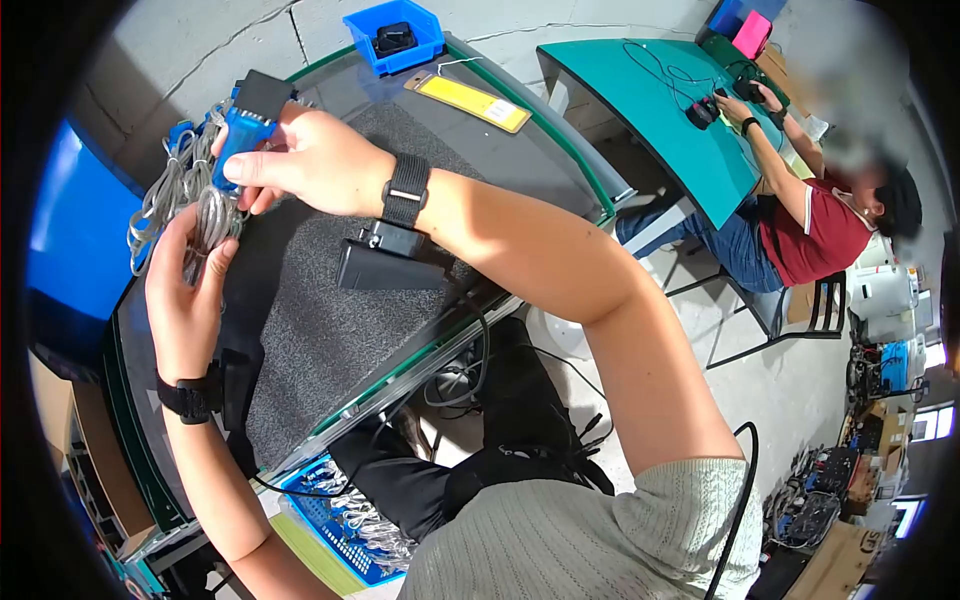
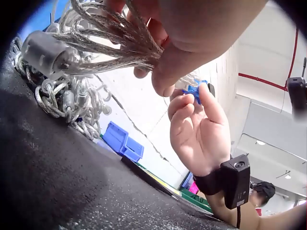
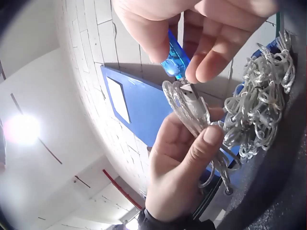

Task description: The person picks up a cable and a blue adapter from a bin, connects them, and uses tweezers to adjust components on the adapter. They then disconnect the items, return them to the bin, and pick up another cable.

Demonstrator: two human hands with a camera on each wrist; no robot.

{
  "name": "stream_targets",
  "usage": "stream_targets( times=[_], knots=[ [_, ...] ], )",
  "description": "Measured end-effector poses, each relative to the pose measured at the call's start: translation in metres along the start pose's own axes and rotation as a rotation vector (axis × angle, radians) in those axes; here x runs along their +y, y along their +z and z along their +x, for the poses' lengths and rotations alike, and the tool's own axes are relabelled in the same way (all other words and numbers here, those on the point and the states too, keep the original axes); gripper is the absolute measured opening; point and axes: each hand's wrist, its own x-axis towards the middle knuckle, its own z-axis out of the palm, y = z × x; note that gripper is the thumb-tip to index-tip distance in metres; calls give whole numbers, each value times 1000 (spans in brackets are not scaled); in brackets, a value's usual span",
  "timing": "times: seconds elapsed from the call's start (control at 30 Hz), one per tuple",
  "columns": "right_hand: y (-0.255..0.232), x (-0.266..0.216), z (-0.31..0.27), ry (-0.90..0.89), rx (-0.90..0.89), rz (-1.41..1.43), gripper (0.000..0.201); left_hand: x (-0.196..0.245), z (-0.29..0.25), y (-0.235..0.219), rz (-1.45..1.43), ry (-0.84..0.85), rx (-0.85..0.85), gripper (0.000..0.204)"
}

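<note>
Up at the left of the head view, my right hand [image 1: 330,160] pinches a translucent blue cable connector [image 1: 243,135] between thumb and fingers. A black block-like piece [image 1: 264,95] sits at the connector's far end. Just below, my left hand [image 1: 185,290] grips the coiled silvery-grey cable [image 1: 215,218] between thumb and fingers. The right wrist view shows the blue connector [image 3: 175,60] close above the coil, with a metal USB-type plug [image 3: 188,91] beside the loops. A clear cylindrical bead [image 2: 45,53] hangs on the cable in the left wrist view.
A pile of coiled cables [image 1: 160,205] lies beside the hands. Behind are a blue bin [image 1: 395,60] with a black item and a yellow strip [image 1: 470,100]. A blue basket [image 1: 300,490] of cables stands below the table. Another person [image 1: 810,230] works at a green table [image 1: 640,90].
</note>
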Motion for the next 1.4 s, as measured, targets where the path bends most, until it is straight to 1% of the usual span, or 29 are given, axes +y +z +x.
stream_targets(
  times=[0.07,0.1,0.13,0.17,0.23,0.33,0.4,0.47,0.5,0.6,0.63,0.67,0.73,0.8,0.87,0.93,1.0,1.07,1.13,1.2,1.27,1.3,1.33,1.4],
  knots=[
    [-3,3,3,45,-35,103,27,5,-2,1,-4,22,1,35],
    [-4,4,3,68,-50,186,26,10,-2,0,-32,-1,-16,34],
    [-3,3,2,67,-49,187,26,13,-2,-1,-60,-21,-34,34],
    [-1,1,2,81,-40,247,25,13,-3,0,-61,-18,-38,34],
    [0,1,1,99,-27,344,24,11,-5,2,-146,5,9,33],
    [0,0,-1,132,-34,410,25,10,-5,-3,-38,52,134,35],
    [2,7,-1,125,-29,400,27,7,-5,-5,2,57,140,36],
    [5,13,-2,95,-59,223,28,4,-7,-3,11,21,49,36],
    [6,16,-2,93,-43,141,28,7,-6,-3,-18,13,-3,36],
    [6,11,-5,137,-68,188,27,6,-6,2,-85,3,-14,35],
    [6,11,-4,150,-80,252,27,9,-6,3,-121,27,-7,34],
    [6,11,-5,150,-70,250,27,11,-6,3,-127,31,-15,34],
    [6,10,-6,181,-120,306,28,11,-6,2,-75,70,1,32],
    [6,8,-7,185,-121,285,27,9,-6,1,-78,51,-10,31],
    [4,8,-5,259,-139,295,25,10,-5,0,-116,32,-19,31],
    [2,8,-6,249,-133,236,26,4,-5,0,-146,16,-50,31],
    [-1,13,-3,273,-140,167,29,0,-5,0,-151,-51,-123,30],
    [-5,15,-1,313,-139,207,32,-3,-4,0,-148,-53,-131,29],
    [-6,15,0,357,-184,213,33,-3,-4,-1,-137,-57,-138,29],
    [-6,10,-3,351,-185,186,34,-2,-4,-1,-130,13,-111,29],
    [-6,8,-4,309,-196,232,33,-1,-3,-1,-108,33,-81,29],
    [-8,10,-3,318,-200,303,32,-1,-4,-1,-89,55,-57,29],
    [-8,11,-2,317,-202,310,32,1,-4,-1,-83,51,-59,29],
    [-11,13,0,245,-130,255,30,5,-3,-2,-8,61,-16,28]
  ],
)
